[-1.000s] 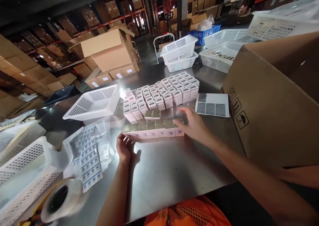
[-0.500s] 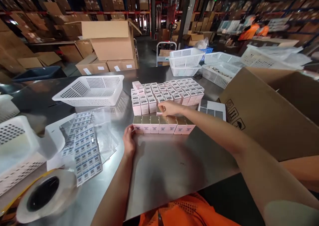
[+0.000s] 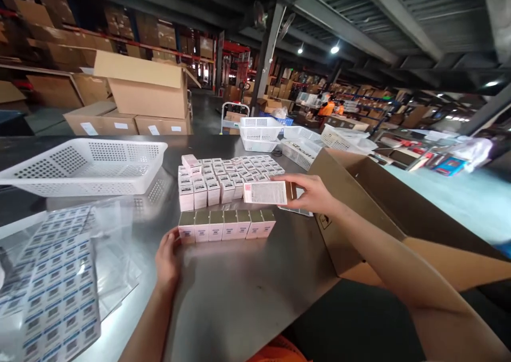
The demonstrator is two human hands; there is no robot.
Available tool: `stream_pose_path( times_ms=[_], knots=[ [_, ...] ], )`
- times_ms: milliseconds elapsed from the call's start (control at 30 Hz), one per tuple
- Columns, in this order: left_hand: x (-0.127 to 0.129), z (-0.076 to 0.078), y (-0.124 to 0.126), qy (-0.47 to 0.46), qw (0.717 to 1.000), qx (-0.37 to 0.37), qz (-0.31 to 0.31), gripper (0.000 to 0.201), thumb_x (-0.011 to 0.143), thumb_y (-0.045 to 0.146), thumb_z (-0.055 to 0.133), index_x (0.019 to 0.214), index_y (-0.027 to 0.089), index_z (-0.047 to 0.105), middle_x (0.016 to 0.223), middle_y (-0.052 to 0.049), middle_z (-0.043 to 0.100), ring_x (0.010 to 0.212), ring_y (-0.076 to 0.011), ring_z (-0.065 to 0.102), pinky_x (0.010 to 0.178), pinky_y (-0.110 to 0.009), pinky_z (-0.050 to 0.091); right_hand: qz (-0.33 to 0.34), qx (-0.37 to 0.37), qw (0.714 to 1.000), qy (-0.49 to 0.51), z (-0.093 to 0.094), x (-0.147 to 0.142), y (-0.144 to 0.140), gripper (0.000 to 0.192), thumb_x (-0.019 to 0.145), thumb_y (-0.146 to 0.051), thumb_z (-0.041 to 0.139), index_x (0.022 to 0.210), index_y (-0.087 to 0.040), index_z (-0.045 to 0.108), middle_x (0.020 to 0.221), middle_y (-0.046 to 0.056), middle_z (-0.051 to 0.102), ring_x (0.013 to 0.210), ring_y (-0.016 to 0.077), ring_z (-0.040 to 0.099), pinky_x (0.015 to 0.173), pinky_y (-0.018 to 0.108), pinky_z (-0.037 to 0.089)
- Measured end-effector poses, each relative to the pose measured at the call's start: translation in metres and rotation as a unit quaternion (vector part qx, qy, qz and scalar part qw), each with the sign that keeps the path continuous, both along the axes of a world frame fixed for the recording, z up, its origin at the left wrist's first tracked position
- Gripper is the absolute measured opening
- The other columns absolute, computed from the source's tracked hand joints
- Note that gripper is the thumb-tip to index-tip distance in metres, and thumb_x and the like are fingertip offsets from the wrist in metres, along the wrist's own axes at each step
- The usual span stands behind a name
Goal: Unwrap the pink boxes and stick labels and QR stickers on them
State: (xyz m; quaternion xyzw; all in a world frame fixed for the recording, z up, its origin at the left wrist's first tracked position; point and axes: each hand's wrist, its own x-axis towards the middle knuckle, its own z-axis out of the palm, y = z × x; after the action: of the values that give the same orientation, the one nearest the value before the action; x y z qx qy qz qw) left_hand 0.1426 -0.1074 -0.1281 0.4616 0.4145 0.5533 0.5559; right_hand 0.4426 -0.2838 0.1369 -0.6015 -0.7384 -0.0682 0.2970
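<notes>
In my right hand (image 3: 313,194) is a small carton (image 3: 265,192), held on its side above the table by its gold end between thumb and fingers. Its pale, finely printed side faces me. A row of several pink-and-white cartons with gold tops (image 3: 223,226) stands just below it. My left hand (image 3: 167,255) rests its fingers against the left end of that row, without gripping it. Behind the row stands a block of upright pink cartons with labelled tops (image 3: 207,191), one more lying on top at its left. My right hand partly hides the block's right end.
A white perforated basket (image 3: 88,170) sits at left on the metal table (image 3: 239,293). Sheets of QR labels (image 3: 59,298) lie at front left. A large open cardboard box (image 3: 371,218) stands at right, beneath my right forearm. More white baskets (image 3: 260,130) stand behind.
My right hand has lifted a carton from the block and tilted it onto its side, moving right. My left hand stays at the row's end. The view has swung up and right.
</notes>
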Motion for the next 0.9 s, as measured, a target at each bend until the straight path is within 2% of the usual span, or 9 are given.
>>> stream_pose_path(
  times_ms=[100, 167, 300, 367, 467, 567, 633, 767, 900],
  knots=[
    [-0.002, -0.002, 0.001, -0.022, 0.999, -0.015, -0.019, 0.04, 0.085, 0.055, 0.055, 0.101, 0.021, 0.07, 0.103, -0.005, 0.073, 0.093, -0.0231, 0.068, 0.085, -0.037, 0.053, 0.019, 0.004, 1.0, -0.014, 0.008, 0.002, -0.016, 0.044, 0.075, -0.037, 0.076, 0.117, -0.025, 0.07, 0.107, 0.004, 0.075, 0.075, 0.0174, 0.069, 0.067, 0.027, 0.053],
    [-0.003, -0.003, 0.001, -0.029, 0.999, -0.022, -0.023, 0.039, 0.084, 0.054, 0.056, 0.101, 0.021, 0.07, 0.103, -0.005, 0.072, 0.094, -0.0226, 0.067, 0.085, -0.037, 0.052, 0.009, -0.027, 0.999, -0.017, 0.016, 0.009, -0.028, 0.047, 0.075, -0.04, 0.077, 0.119, -0.024, 0.069, 0.102, 0.004, 0.075, 0.072, 0.0167, 0.067, 0.066, 0.027, 0.051],
    [-0.005, -0.004, 0.004, -0.033, 0.999, -0.033, -0.025, 0.038, 0.083, 0.052, 0.056, 0.101, 0.021, 0.069, 0.101, -0.005, 0.072, 0.091, -0.0218, 0.067, 0.083, -0.036, 0.052, -0.063, -0.18, 0.981, -0.048, 0.021, 0.035, -0.049, 0.055, 0.078, -0.046, 0.074, 0.127, -0.023, 0.064, 0.084, 0.002, 0.072, 0.066, 0.0169, 0.062, 0.059, 0.027, 0.045],
    [-0.004, -0.004, 0.004, -0.031, 0.999, -0.035, -0.02, 0.035, 0.084, 0.05, 0.056, 0.101, 0.022, 0.069, 0.101, -0.004, 0.071, 0.091, -0.0206, 0.066, 0.083, -0.035, 0.052, -0.095, -0.264, 0.958, -0.059, 0.008, 0.05, -0.052, 0.052, 0.079, -0.043, 0.072, 0.126, -0.022, 0.065, 0.081, 0.002, 0.071, 0.068, 0.018, 0.062, 0.059, 0.027, 0.042],
    [-0.004, -0.001, 0.003, -0.027, 0.999, -0.036, -0.016, 0.03, 0.084, 0.046, 0.057, 0.098, 0.023, 0.068, 0.098, -0.003, 0.071, 0.09, -0.0199, 0.066, 0.083, -0.034, 0.052, -0.109, -0.341, 0.932, -0.05, -0.03, 0.064, -0.041, 0.049, 0.077, -0.041, 0.074, 0.12, -0.019, 0.068, 0.081, 0.003, 0.071, 0.069, 0.0188, 0.062, 0.06, 0.027, 0.041],
    [-0.004, 0.004, 0.001, -0.025, 0.999, -0.033, -0.006, 0.025, 0.084, 0.044, 0.056, 0.092, 0.023, 0.066, 0.095, -0.003, 0.07, 0.09, -0.0198, 0.066, 0.083, -0.034, 0.052, -0.099, -0.357, 0.928, -0.031, -0.071, 0.066, -0.017, 0.056, 0.076, -0.042, 0.076, 0.125, -0.018, 0.066, 0.088, 0.005, 0.072, 0.074, 0.0202, 0.063, 0.064, 0.027, 0.043],
    [-0.004, 0.006, 0.0, -0.025, 0.999, -0.03, -0.001, 0.024, 0.084, 0.044, 0.055, 0.09, 0.023, 0.065, 0.094, -0.003, 0.07, 0.091, -0.0204, 0.066, 0.084, -0.034, 0.052, -0.083, -0.359, 0.929, -0.025, -0.091, 0.064, 0.0, 0.06, 0.077, -0.045, 0.075, 0.13, -0.018, 0.063, 0.096, 0.008, 0.072, 0.081, 0.0225, 0.064, 0.07, 0.029, 0.045],
    [-0.004, 0.01, -0.001, -0.024, 0.999, -0.04, 0.003, 0.023, 0.083, 0.045, 0.053, 0.086, 0.024, 0.061, 0.09, -0.002, 0.068, 0.09, -0.0205, 0.065, 0.084, -0.035, 0.052, -0.048, -0.361, 0.931, -0.018, -0.108, 0.061, 0.019, 0.078, 0.079, -0.056, 0.072, 0.142, -0.017, 0.051, 0.119, 0.015, 0.068, 0.103, 0.0295, 0.063, 0.084, 0.036, 0.048],
    [-0.005, 0.01, 0.001, -0.029, 0.998, -0.058, 0.003, 0.021, 0.081, 0.044, 0.054, 0.085, 0.024, 0.059, 0.087, 0.0, 0.066, 0.084, -0.0179, 0.064, 0.081, -0.032, 0.052, -0.034, -0.356, 0.934, -0.015, -0.113, 0.063, 0.014, 0.089, 0.081, -0.062, 0.067, 0.152, -0.018, 0.036, 0.14, 0.018, 0.056, 0.12, 0.0347, 0.057, 0.097, 0.045, 0.046]
  ],
)
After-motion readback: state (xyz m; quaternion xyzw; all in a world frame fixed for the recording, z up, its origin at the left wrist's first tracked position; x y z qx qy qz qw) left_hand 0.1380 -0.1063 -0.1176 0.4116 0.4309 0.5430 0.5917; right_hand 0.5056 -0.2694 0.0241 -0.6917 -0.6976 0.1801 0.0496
